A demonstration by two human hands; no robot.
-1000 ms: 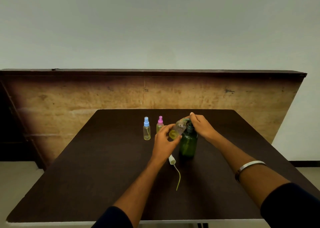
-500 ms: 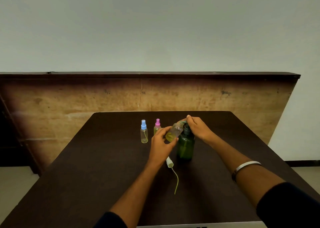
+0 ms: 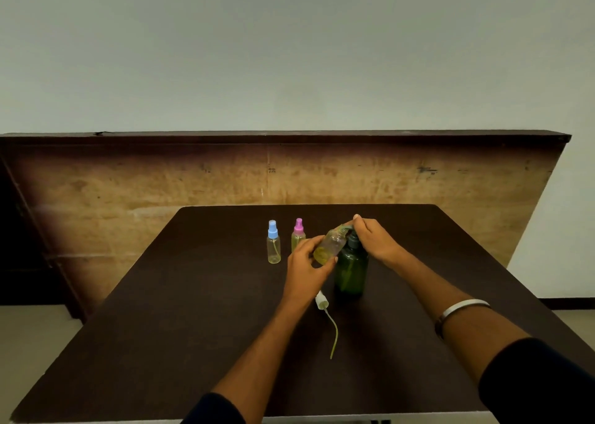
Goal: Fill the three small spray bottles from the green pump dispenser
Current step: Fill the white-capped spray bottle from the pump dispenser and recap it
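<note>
Left hand [image 3: 307, 264] wrapped round open spray bottle [image 3: 330, 246], tilted with mouth up against nozzle of green pump dispenser [image 3: 351, 267]; tilt judged to bring narrow neck under spout so liquid enters rather than spills. Yellowish liquid pooled in lowered base of bottle. Right hand [image 3: 373, 238] atop pump head, fingers curled over it, placed for pressing down; dispenser upright on dark surface [image 3: 193, 327], steadied by same hand. Removed white spray cap [image 3: 322, 302] with dip tube [image 3: 334, 336] lying on surface just near side of dispenser, set aside to free bottle neck and within reach for refitting. Blue-capped spray bottle [image 3: 273, 243] and pink-capped spray bottle [image 3: 298, 235] upright side by side further back and left, capped, each showing some yellowish liquid; judged already filled, fill level hard to tell. Step in hand, as judged: filling third bottle. Risk: neck slipping off spout, liquid on surface.
</note>
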